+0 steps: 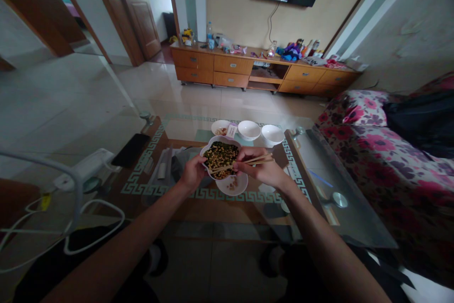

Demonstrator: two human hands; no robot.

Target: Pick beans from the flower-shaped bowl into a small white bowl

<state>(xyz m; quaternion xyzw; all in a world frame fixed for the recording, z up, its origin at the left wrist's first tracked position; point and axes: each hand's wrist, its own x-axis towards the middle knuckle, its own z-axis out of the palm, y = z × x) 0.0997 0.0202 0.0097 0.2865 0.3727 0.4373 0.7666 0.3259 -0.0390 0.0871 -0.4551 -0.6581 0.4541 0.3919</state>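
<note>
My left hand point(194, 170) grips the left rim of a white scalloped bowl point(202, 151), which is raised over the glass table. Inside it lie dark green bits mixed with small tan beans or nuts point(222, 154). In my right hand point(257, 166) is a pair of wooden chopsticks point(260, 160), with the tips pointing left over the food. Partly covered by the held bowl, a white bowl point(242, 187) below it contains a few tan pieces. Behind stand a white bowl point(217, 124) with some reddish-tan pieces and two more white bowls, one in the middle point(249, 131) and one at right point(273, 135).
A small white labelled card or packet point(231, 131) rests by the back bowls. At left on the glass table point(358, 218) are a black flat object point(130, 149) and a white device point(85, 169). A white cable point(95, 201) loops nearby. The flowered sofa point(400, 151) stands right.
</note>
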